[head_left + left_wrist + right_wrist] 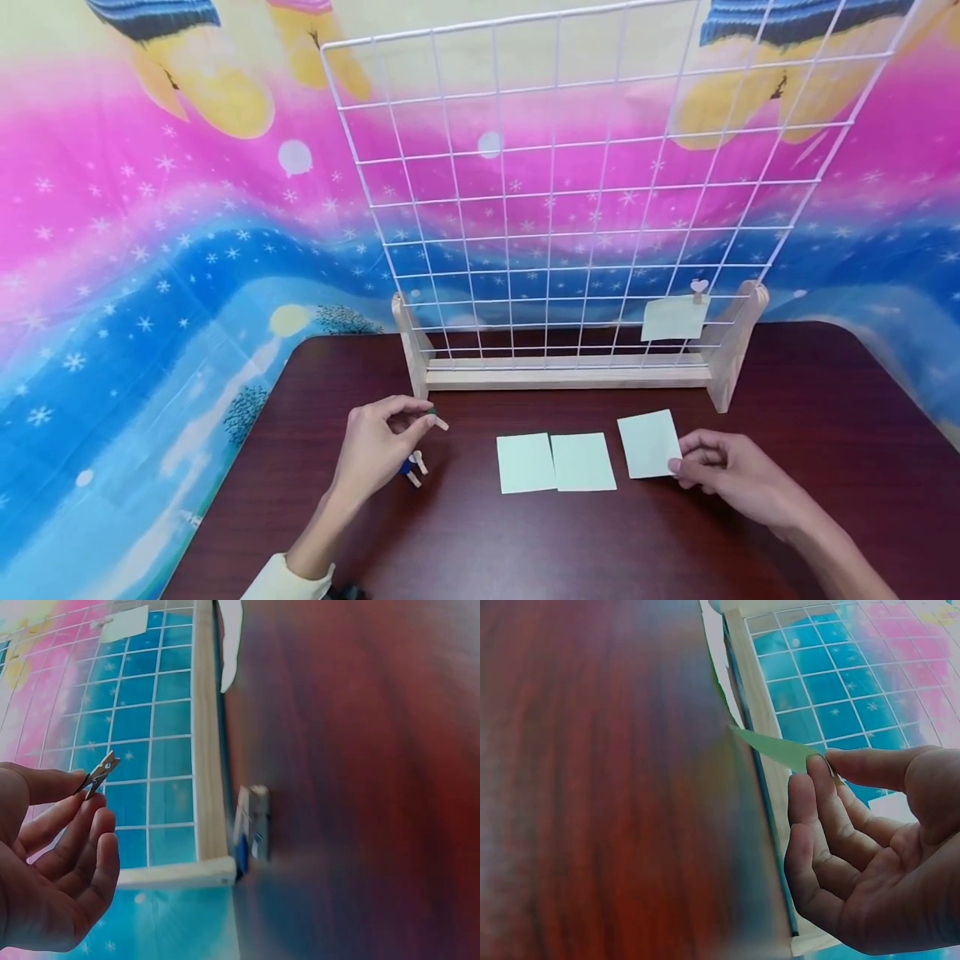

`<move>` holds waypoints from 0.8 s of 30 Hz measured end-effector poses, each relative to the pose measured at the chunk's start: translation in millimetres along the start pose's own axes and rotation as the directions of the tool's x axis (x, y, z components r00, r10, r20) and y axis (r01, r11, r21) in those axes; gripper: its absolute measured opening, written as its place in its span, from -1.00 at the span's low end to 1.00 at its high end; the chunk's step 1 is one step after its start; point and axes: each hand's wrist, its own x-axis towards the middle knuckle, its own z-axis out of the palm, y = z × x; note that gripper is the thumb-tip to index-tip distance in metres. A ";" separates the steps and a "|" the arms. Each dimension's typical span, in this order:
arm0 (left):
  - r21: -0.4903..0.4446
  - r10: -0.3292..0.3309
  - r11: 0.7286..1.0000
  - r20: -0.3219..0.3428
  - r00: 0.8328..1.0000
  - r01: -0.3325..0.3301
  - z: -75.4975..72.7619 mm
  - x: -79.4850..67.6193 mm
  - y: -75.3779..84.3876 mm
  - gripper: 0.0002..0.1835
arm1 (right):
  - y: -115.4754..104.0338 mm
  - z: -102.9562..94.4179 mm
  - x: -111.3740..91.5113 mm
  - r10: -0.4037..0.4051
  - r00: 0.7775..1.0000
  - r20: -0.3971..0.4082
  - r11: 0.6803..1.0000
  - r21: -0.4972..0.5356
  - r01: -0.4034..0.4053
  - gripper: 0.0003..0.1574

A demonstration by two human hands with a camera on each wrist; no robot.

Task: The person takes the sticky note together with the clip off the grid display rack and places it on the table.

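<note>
My left hand (372, 443) pinches a small wooden clothespin (103, 771) between thumb and fingertips, above the left part of the table. More small clothespins (413, 468), partly blue, lie below that hand. My right hand (738, 477) pinches a pale green paper note (647, 444) by its lower right corner; in the right wrist view the note (778, 750) is seen nearly edge-on. Two similar notes, a left one (526, 463) and a right one (582, 462), lie side by side on the table between my hands.
A white wire grid (551, 200) stands upright in a wooden base (570, 379) at the back of the dark red table (555, 550). A heart-topped clothespin (699, 290) holds another note (673, 318) low on its right side. A colourful cloth (142, 275) hangs behind.
</note>
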 end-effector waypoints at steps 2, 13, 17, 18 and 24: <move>0.011 -0.013 1.000 0.007 1.000 0.013 -3.4 -4.1 -3.9 -0.82 | 1.2 0.1 -0.4 0.025 1.000 0.006 1.000 0.004 -0.025 -0.59; 0.069 -0.183 0.981 0.037 0.982 0.180 -27.7 -31.1 -21.1 -0.84 | 7.5 4.1 -3.0 -0.016 0.999 0.045 1.000 0.018 0.015 -0.60; 0.106 -0.241 0.966 0.045 0.969 0.235 -33.2 -39.2 -27.2 -0.84 | 10.2 8.5 -2.0 -0.026 0.998 0.049 0.999 0.023 0.025 -0.62; 0.109 -0.250 0.964 0.047 0.967 0.244 -34.4 -41.1 -28.5 -0.84 | 10.7 9.4 -1.9 -0.030 0.999 0.045 0.999 0.015 0.029 -0.62; 0.142 -0.317 0.942 0.087 0.944 0.303 -38.6 -50.1 -33.4 -0.89 | 9.4 13.3 -2.6 -0.044 0.998 -0.049 0.982 -0.186 0.034 -0.63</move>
